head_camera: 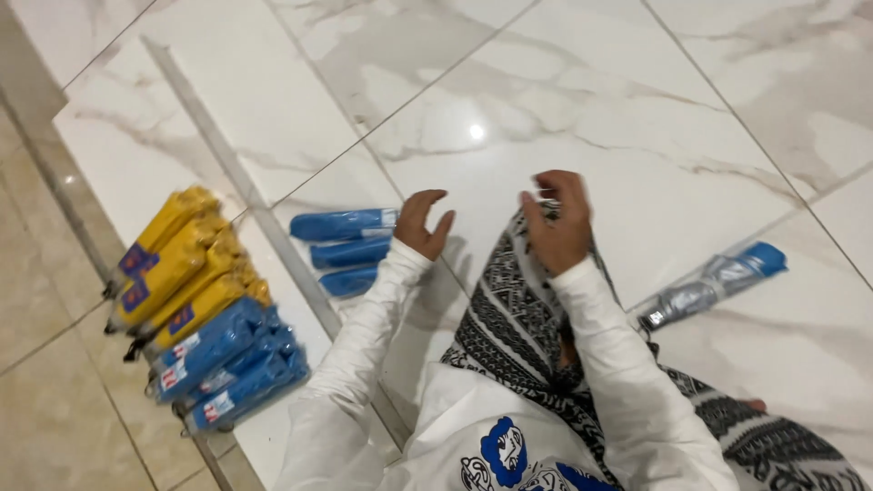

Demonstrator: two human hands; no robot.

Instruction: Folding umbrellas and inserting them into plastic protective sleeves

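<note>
Kneeling person: seen from above on a white marble floor [582, 109].
Left hand [424, 224]: held open, fingers apart and curled, just beside three blue packets [347, 238] laid side by side.
Right hand [557, 221]: blurred; it seems closed on the patterned black-and-white cloth [509, 318].
Floor's left edge: yellow packets [173, 264] and blue packets stacked together.
Right side: a blue-and-silver packet [714, 282] lies well apart.

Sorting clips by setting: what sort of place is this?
Probably an indoor room, home or shop, worked on the floor: glossy marble-look floor tiles, wrapped yellow packs and blue packs laid out in rows.
</note>
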